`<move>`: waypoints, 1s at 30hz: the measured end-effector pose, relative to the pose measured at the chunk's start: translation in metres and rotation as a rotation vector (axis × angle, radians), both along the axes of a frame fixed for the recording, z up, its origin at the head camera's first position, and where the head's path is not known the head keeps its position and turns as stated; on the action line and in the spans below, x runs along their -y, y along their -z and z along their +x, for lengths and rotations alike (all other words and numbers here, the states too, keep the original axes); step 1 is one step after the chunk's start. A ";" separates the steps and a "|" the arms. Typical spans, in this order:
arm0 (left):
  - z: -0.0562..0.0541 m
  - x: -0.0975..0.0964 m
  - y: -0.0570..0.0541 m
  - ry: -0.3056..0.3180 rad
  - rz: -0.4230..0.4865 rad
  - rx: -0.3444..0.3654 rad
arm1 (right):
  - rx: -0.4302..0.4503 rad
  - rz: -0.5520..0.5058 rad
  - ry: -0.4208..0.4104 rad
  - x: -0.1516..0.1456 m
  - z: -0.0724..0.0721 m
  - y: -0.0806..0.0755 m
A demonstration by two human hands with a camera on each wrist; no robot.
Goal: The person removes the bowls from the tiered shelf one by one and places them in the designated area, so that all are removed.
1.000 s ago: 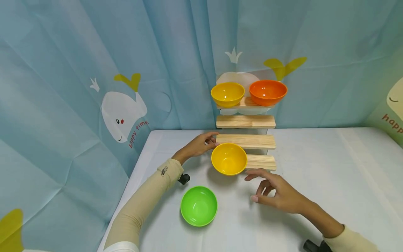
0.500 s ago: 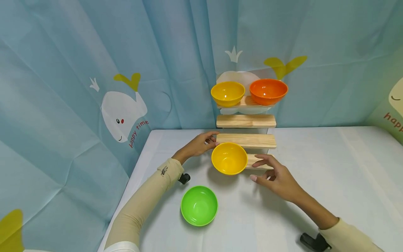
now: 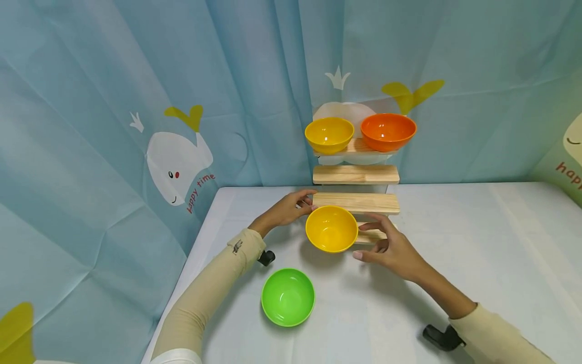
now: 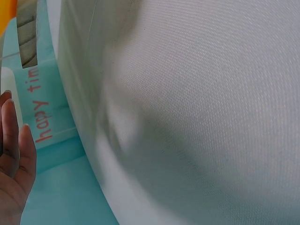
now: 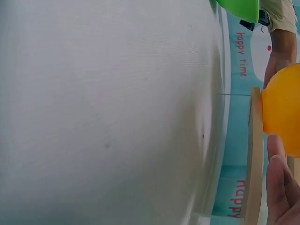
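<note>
A deep yellow bowl (image 3: 332, 229) sits on the left end of the lowest wooden step (image 3: 375, 235), its mouth facing up. At the stand's left side is my left hand (image 3: 288, 208); its fingertips reach the edge of the step above, and its thumb tip is at the bowl's rim. Whether that thumb presses the bowl cannot be told. Beside the bowl's right side, my right hand (image 3: 394, 253) has thumb and fingers spread apart, nothing between them. In the right wrist view its fingertips (image 5: 274, 146) are close to the orange-looking bowl wall (image 5: 285, 108).
A green bowl (image 3: 288, 297) stands on the white table (image 3: 345, 323) in front of the stand. On the top step rest another yellow bowl (image 3: 329, 135) and an orange bowl (image 3: 388, 132). Two middle steps (image 3: 356, 174) lie below them. A blue curtain (image 3: 273, 76) hangs behind.
My right hand has moved up and then left, from the front right of the stand to the deep yellow bowl's right side. My left hand and the bowls stay where they were.
</note>
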State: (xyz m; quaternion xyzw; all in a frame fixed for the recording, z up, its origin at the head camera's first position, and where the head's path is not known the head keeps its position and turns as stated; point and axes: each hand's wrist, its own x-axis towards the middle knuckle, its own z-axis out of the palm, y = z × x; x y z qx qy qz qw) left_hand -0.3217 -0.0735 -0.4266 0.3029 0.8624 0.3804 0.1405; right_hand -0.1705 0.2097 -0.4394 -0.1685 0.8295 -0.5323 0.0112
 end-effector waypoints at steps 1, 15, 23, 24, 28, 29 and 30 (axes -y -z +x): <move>0.000 0.000 0.000 -0.001 -0.001 -0.001 | 0.014 -0.003 -0.007 0.001 -0.001 0.000; 0.000 -0.001 -0.001 -0.016 -0.011 0.004 | 0.058 0.013 -0.018 0.018 -0.010 0.003; 0.000 -0.001 -0.002 -0.010 -0.012 -0.003 | 0.062 -0.024 -0.050 0.024 -0.014 0.006; 0.000 -0.001 -0.002 -0.009 -0.012 -0.003 | 0.060 -0.022 -0.051 0.024 -0.015 0.006; -0.001 0.000 -0.001 -0.007 -0.009 0.002 | 0.055 -0.026 -0.049 0.028 -0.017 0.008; -0.001 0.000 0.000 -0.006 -0.010 0.002 | 0.052 -0.025 -0.043 0.029 -0.018 0.008; -0.002 0.000 0.000 -0.005 -0.010 0.003 | 0.051 -0.026 -0.040 0.030 -0.018 0.009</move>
